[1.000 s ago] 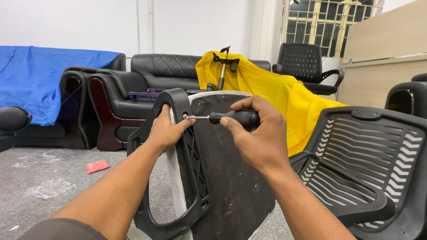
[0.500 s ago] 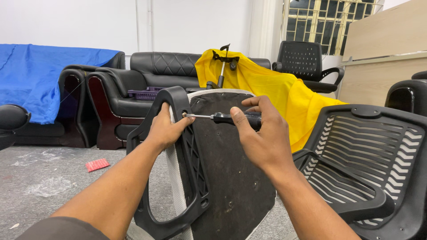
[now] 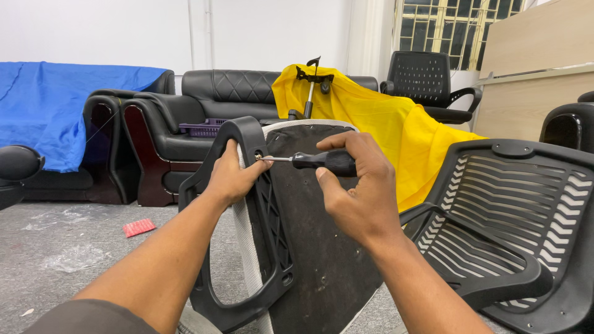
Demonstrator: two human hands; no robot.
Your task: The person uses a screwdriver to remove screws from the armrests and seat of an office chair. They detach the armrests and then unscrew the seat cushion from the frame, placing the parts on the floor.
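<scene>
the right hand [image 3: 359, 192] is curled around the black handle of a screwdriver [image 3: 322, 162], thumb up along the near side and fingers wrapped over the top, holding the tool level. its thin metal shaft runs toward 9 o'clock and the tip sits at a screw hole in the top of a black plastic armrest [image 3: 250, 229]. the left hand [image 3: 232, 176] is closed over that armrest's upper curve, thumb on the near face just below the tip, fingers hooked behind it.

the armrest is a looped frame standing on edge against the dark underside of a chair seat [image 3: 322, 247], which is tipped up on its side in front of the person, with a pale mesh edge showing between the two.

at 3 o'clock of the hands, a black slatted chair back [image 3: 495, 216] lies tilted with its own arm attached. at 12 o'clock, behind the seat, a yellow cloth [image 3: 377, 117] drapes over something, with a chair's gas-lift post [image 3: 309, 86] poking up. farther back at 11 o'clock stands a black leather sofa [image 3: 204, 105] holding a purple basket [image 3: 204, 128]; at 10 o'clock a blue cloth [image 3: 55, 105] covers another seat. a small red thing [image 3: 139, 227] lies on the grey floor [image 3: 74, 247] at 9 o'clock.
</scene>
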